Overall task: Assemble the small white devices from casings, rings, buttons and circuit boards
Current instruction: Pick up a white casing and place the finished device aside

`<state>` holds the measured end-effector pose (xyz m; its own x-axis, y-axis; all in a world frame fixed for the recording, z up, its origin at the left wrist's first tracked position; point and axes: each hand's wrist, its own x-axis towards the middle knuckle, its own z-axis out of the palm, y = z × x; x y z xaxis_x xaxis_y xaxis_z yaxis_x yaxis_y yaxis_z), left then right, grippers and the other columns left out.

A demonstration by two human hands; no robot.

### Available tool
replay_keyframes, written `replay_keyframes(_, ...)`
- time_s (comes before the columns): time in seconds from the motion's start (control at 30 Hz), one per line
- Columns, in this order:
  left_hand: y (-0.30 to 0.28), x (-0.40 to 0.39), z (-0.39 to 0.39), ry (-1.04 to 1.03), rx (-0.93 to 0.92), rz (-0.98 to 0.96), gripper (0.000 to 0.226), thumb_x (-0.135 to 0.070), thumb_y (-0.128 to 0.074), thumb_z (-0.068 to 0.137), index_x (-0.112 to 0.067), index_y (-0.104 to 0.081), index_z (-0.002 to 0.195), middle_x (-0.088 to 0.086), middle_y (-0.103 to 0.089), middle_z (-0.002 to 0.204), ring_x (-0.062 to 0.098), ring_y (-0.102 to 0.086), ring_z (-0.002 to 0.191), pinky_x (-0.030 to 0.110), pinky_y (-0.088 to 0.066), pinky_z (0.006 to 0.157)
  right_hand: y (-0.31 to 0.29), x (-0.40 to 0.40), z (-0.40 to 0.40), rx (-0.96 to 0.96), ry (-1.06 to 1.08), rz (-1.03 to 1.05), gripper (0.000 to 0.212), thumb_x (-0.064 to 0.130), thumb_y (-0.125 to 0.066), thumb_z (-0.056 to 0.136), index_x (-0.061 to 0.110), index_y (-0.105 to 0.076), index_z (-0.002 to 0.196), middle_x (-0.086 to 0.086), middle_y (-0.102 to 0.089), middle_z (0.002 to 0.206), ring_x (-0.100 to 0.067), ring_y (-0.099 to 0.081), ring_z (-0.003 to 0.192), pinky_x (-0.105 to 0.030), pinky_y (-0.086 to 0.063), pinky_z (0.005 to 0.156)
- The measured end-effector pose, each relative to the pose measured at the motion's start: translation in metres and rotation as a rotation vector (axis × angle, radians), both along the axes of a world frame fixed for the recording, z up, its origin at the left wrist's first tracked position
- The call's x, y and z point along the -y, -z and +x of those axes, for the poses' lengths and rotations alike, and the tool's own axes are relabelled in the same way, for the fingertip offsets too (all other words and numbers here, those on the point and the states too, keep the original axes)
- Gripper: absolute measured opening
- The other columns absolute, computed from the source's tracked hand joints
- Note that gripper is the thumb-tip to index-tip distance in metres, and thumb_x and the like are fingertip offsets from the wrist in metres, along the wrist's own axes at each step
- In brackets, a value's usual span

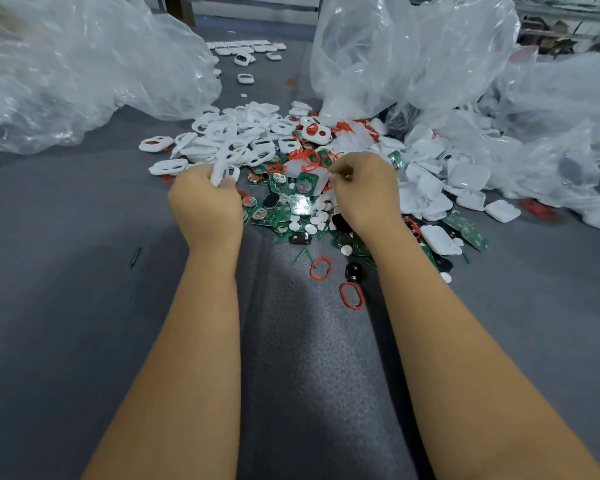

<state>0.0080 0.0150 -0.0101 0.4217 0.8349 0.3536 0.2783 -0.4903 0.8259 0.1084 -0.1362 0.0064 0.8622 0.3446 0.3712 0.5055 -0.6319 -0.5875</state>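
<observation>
Above left hand point(205, 202) grip, casing point(220, 173) protrudes.

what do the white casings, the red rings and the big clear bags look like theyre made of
White oval casings: probably moulded plastic, smooth with a slight sheen and crisp cut-out windows.
Thin red oval rings: likely rubber or silicone, as the loops look soft and uneven.
Big clear bags: thin plastic film, see-through, crinkled, with bright glints.
</observation>
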Motion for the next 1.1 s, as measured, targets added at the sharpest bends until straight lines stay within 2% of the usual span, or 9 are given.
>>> replay_keyframes(0.13, -0.007, 0.019, 0.009, 0.139, 0.181, -0.039, 0.037, -0.020, -0.059, 0.090, -0.014, -0.045, 0.057, 0.003, -0.041, 0.053, 0.011, -0.034, 0.051, 0.022, -0.029, 0.049, -0.010, 0.011, -0.010, -0.144, -0.063, 0.357, 0.014, 0.011, -0.060, 0.092, 0.016, -0.071, 0.087, 0.005, -0.068, 0.081, -0.007, -0.060, 0.076, -0.020, -0.049, 0.073)
replay_keyframes(0.2, -0.007, 0.033, 0.013, 0.287, 0.251, -0.122, 0.021, -0.021, -0.061, 0.092, -0.005, -0.062, 0.077, 0.014, -0.062, 0.072, 0.024, -0.060, 0.063, 0.034, -0.053, 0.063, -0.010, 0.017, -0.016, -0.215, -0.113, 0.449, 0.015, 0.010, -0.059, 0.092, 0.019, -0.069, 0.084, 0.002, -0.069, 0.079, -0.012, -0.063, 0.072, -0.022, -0.053, 0.070)
replay_keyframes(0.27, -0.005, 0.042, 0.015, 0.360, 0.297, -0.234, 0.012, -0.018, -0.062, 0.093, -0.011, -0.064, 0.103, 0.001, -0.066, 0.099, 0.021, -0.070, 0.072, 0.039, -0.059, 0.068, -0.009, 0.022, -0.018, -0.232, -0.088, 0.450, 0.014, 0.009, -0.058, 0.093, 0.018, -0.068, 0.087, -0.002, -0.070, 0.080, -0.015, -0.065, 0.074, -0.026, -0.054, 0.070)
replay_keyframes(0.33, -0.004, 0.047, 0.017, 0.362, 0.331, -0.293, 0.025, -0.016, -0.061, 0.095, -0.014, -0.059, 0.120, -0.008, -0.053, 0.116, 0.016, -0.071, 0.069, 0.025, -0.057, 0.061, -0.004, 0.026, -0.014, -0.159, 0.036, 0.327, 0.016, 0.011, -0.056, 0.093, 0.017, -0.069, 0.100, -0.002, -0.070, 0.096, -0.015, -0.064, 0.090, -0.028, -0.049, 0.079)
replay_keyframes(0.43, -0.002, 0.050, 0.018, 0.378, 0.348, -0.298, 0.024, -0.014, -0.057, 0.097, -0.011, -0.061, 0.121, -0.005, -0.055, 0.119, 0.010, -0.069, 0.067, 0.018, -0.054, 0.061, 0.000, 0.028, -0.006, 0.001, 0.162, 0.023, 0.035, 0.014, -0.052, 0.093, 0.019, -0.061, 0.127, -0.008, -0.058, 0.128, -0.026, -0.049, 0.122, -0.037, -0.041, 0.101)
replay_keyframes(0.57, 0.002, 0.049, 0.022, 0.357, 0.339, -0.351, 0.029, -0.009, -0.053, 0.099, -0.008, -0.061, 0.126, -0.004, -0.056, 0.121, -0.001, -0.066, 0.077, 0.021, -0.057, 0.076, -0.005, 0.005, 0.002, 0.074, 0.016, -0.139, 0.039, 0.010, -0.045, 0.096, 0.021, -0.061, 0.129, -0.007, -0.057, 0.133, -0.031, -0.044, 0.123, -0.041, -0.038, 0.101)
replay_keyframes(0.73, 0.006, 0.045, 0.024, 0.376, 0.347, -0.386, 0.029, -0.005, -0.052, 0.097, -0.007, -0.062, 0.125, 0.000, -0.055, 0.124, 0.017, -0.065, 0.104, 0.019, -0.057, 0.077, -0.005, -0.024, 0.012, 0.019, -0.099, -0.348, 0.042, 0.009, -0.044, 0.093, 0.027, -0.064, 0.125, -0.004, -0.059, 0.131, -0.029, -0.045, 0.123, -0.043, -0.037, 0.104)
replay_keyframes(0.9, 0.007, 0.042, 0.025, 0.371, 0.367, -0.426, 0.026, -0.002, -0.049, 0.097, -0.004, -0.064, 0.119, 0.004, -0.057, 0.121, 0.010, -0.067, 0.087, 0.015, -0.054, 0.069, -0.008, -0.026, 0.013, 0.015, 0.008, -0.291, 0.021, 0.012, -0.056, 0.088, 0.025, -0.072, 0.090, -0.002, -0.070, 0.098, -0.026, -0.060, 0.099, -0.038, -0.041, 0.099)
replay_keyframes(1.1, 0.002, 0.049, 0.022, 0.400, 0.324, -0.344, 0.027, -0.003, -0.047, 0.097, -0.008, -0.068, 0.114, -0.003, -0.060, 0.111, 0.012, -0.069, 0.084, 0.018, -0.057, 0.072, -0.010, -0.009, -0.001, 0.037, -0.024, 0.053, 0.015, 0.013, -0.053, 0.095, 0.011, -0.067, 0.089, -0.001, -0.066, 0.091, -0.019, -0.059, 0.086, -0.031, -0.047, 0.076)
